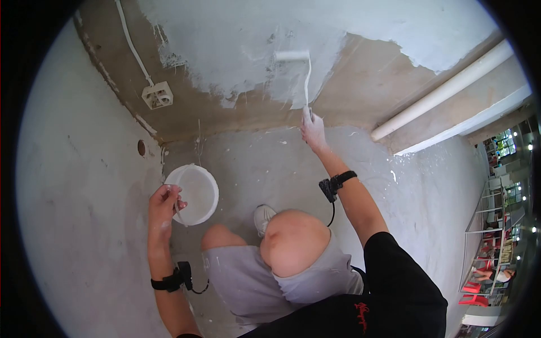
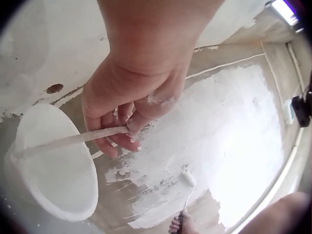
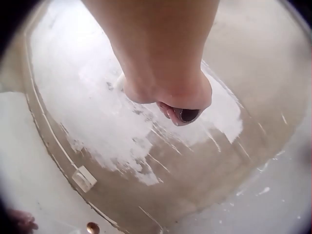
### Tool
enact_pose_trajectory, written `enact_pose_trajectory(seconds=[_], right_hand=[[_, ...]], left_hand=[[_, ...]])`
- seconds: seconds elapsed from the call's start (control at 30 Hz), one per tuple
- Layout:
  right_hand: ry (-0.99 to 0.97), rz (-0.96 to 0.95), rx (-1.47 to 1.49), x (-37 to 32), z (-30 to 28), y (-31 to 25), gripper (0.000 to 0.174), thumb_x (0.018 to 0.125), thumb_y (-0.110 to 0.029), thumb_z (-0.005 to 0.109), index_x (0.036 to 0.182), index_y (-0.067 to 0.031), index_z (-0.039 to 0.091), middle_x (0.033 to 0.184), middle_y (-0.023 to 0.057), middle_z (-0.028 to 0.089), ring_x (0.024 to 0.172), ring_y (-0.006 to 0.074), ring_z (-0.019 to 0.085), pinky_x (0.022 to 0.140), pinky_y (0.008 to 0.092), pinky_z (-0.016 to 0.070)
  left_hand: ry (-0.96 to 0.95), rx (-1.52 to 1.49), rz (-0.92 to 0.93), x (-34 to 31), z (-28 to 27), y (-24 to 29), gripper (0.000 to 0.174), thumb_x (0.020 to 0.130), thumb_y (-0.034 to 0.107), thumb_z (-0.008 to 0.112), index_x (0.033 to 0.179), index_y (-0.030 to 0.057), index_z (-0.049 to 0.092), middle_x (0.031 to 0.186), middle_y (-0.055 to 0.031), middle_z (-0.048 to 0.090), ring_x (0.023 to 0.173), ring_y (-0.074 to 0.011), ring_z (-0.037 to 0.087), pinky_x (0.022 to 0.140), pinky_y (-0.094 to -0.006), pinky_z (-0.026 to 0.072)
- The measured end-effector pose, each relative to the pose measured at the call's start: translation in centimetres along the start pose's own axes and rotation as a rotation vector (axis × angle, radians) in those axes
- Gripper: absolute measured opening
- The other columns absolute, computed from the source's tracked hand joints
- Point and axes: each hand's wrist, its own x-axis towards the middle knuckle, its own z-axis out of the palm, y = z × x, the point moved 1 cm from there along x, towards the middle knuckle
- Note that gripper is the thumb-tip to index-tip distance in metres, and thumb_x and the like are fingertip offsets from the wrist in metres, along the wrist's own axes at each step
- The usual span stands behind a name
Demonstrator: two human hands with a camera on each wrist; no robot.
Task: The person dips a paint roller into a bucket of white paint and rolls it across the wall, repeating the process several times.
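My right hand (image 1: pixel 313 130) grips the dark handle of a paint roller (image 1: pixel 292 56), whose white sleeve lies against the wall on a white-coated patch (image 1: pixel 225 34). In the right wrist view the handle's dark end (image 3: pixel 189 115) shows beneath the curled fingers, while the sleeve is mostly hidden behind the hand. On the left, my left hand (image 1: pixel 163 204) pinches the pale strip handle (image 2: pixel 78 138) of a white bucket (image 1: pixel 216 194). The bucket tilts, its mouth open toward the head camera. White smears mark the fingers of both hands.
A white socket box (image 1: pixel 158 96) with a cable conduit (image 1: pixel 132 48) is on the wall at left. A pale pipe (image 1: pixel 445 90) runs along the right. My knees and a shoe (image 1: pixel 263 219) are below. A round hole (image 1: pixel 141 147) marks the left wall.
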Motion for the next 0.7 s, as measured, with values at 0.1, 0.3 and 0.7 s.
enact_pose_trajectory(seconds=[0.1,0.3,0.7], right_hand=[[0.072,0.177,-0.151,-2.4,-0.8,3.4,0.047,0.095,-0.054,0.048,0.070,-0.0141,0.042,0.053,-0.0045,0.036,0.039,0.0087,0.035,0.035,0.0257,0.0284],[0.167,0.243,-0.166,-4.9,-2.1,5.9,0.049,0.093,-0.056,0.050,0.070,-0.0130,0.043,0.054,-0.0044,0.036,0.039,0.0082,0.034,0.036,0.0253,0.0278],[0.080,0.187,0.103,-1.6,-5.0,0.3,0.050,0.094,-0.057,0.047,0.069,-0.0134,0.041,0.051,-0.0049,0.034,0.038,0.0086,0.035,0.035,0.0255,0.0281]], left_hand=[[-0.029,0.006,-0.002,0.2,-0.2,-0.4,0.020,0.095,0.019,0.058,0.092,0.0000,0.061,0.074,-0.0018,0.052,0.061,-0.0097,0.054,0.065,-0.0271,0.0524],[-0.049,0.045,-0.030,0.6,-0.4,-0.9,0.018,0.095,0.020,0.057,0.093,0.0026,0.061,0.076,-0.0012,0.051,0.062,-0.0099,0.055,0.068,-0.0291,0.0540],[-0.011,0.048,-0.043,0.7,0.1,-0.5,0.017,0.096,0.018,0.057,0.094,0.0019,0.060,0.077,-0.0013,0.051,0.063,-0.0101,0.053,0.071,-0.0301,0.0526]])
